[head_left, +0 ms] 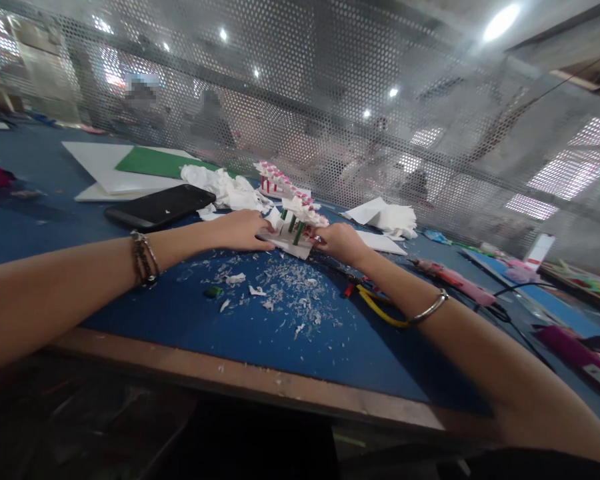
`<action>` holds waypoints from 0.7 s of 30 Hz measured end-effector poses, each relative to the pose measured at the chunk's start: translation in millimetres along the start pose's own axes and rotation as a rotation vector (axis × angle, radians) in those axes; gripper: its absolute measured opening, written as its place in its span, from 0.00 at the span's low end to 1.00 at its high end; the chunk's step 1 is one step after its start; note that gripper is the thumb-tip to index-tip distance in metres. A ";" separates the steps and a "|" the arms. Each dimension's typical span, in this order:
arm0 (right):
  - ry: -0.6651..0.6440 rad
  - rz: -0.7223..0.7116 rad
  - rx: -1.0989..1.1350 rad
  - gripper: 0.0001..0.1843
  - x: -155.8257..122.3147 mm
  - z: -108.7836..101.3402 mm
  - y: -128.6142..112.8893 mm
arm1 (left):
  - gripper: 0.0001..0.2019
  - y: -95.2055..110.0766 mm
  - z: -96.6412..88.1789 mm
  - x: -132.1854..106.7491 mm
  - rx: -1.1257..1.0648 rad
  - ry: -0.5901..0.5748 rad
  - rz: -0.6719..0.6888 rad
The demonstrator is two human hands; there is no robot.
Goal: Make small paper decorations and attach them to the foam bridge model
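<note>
A small white foam model (296,227) with green posts and red-and-white tops sits on the blue table (190,313). My left hand (240,230) lies on the table with its fingers pressed against the model's white base at the left. My right hand (341,241) is closed on the model's right side, fingers curled round its edge. A second piece with red-and-white tops (275,180) stands just behind, untouched.
White foam shavings (285,293) litter the table in front. A black phone (160,207), crumpled white paper (225,187), white and green sheets (130,167), yellow-handled pliers (375,307), a pink tool (455,277) and a perforated metal screen (330,100) surround the spot. The table's wooden edge (240,377) runs near me.
</note>
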State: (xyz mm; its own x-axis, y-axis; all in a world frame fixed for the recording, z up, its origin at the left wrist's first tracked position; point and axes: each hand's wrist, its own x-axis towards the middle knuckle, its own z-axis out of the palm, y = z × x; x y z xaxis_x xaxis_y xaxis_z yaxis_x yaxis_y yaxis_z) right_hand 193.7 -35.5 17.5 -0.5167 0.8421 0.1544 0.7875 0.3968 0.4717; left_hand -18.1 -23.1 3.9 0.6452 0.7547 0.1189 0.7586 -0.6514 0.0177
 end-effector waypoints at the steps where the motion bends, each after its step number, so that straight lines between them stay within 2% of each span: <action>1: 0.000 0.008 0.002 0.14 0.0 -0.4 -1.4 | 0.29 -0.1 0.1 -0.1 -0.002 0.003 0.000; 10: -0.012 0.019 0.010 0.18 0.1 -1.9 -2.9 | 0.28 0.4 1.2 0.2 -0.001 0.018 -0.003; 21: -0.015 0.009 0.001 0.17 4.3 -4.8 -11.8 | 0.28 1.5 0.0 -0.7 -0.002 0.003 0.000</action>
State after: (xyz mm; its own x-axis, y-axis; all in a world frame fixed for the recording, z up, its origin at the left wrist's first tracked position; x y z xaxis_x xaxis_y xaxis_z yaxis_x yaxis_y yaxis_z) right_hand 180.6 -38.3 16.8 -0.5050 0.8508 0.1455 0.7923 0.3900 0.4692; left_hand -17.4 -24.6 3.9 0.6448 0.7546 0.1219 0.7585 -0.6513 0.0197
